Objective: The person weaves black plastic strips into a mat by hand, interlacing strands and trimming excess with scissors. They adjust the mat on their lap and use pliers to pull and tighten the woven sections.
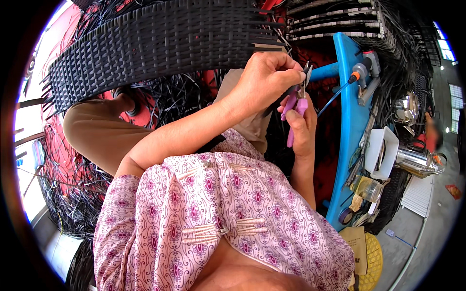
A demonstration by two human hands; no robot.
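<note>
Here, cutters (301, 106) point forward; slanting right.

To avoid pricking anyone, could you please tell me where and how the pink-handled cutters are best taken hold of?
Probably by the pink handles, coming from the picture's lower side, as the right hand does. They reach down toward that side, whereas the bare metal tips point up, close to the left hand.

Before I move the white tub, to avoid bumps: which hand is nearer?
Right. The right hand, on the pink-handled tool, is left of the white tub; the left hand is farther left and higher in the picture.
</note>
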